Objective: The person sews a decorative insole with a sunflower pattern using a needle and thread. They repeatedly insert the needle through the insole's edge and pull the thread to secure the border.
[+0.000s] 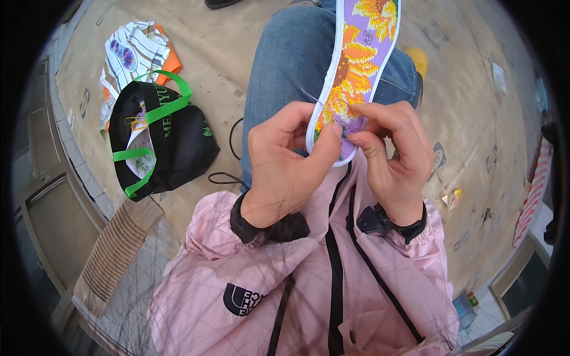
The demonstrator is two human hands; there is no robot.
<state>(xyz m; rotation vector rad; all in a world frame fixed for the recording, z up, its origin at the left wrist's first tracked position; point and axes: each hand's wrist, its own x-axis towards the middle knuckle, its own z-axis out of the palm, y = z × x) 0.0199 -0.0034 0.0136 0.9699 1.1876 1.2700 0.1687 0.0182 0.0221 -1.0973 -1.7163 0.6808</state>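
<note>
A long insole (pixel 356 65) with yellow and orange flowers stitched on a lilac ground and a white edge rests over my raised knee. My left hand (pixel 291 157) grips its lower left side, thumb on top and the other fingers partly hidden beneath. At the lower right part of the insole my right hand (pixel 395 145) has its thumb and index finger bent close to the stitching. Lilac thread lies between the two hands, and a loose thread end (pixel 310 96) sticks out past the left edge. Whatever the right fingers pinch is too small to make out.
A black bag (pixel 190 142) with green handles stands open on the left, another patterned piece and yellow thread inside. Behind it lie striped fabric and an orange item (pixel 169 50). Ribbed cardboard (pixel 116 255) lies lower left, a small wrapper (pixel 452 199) on the right.
</note>
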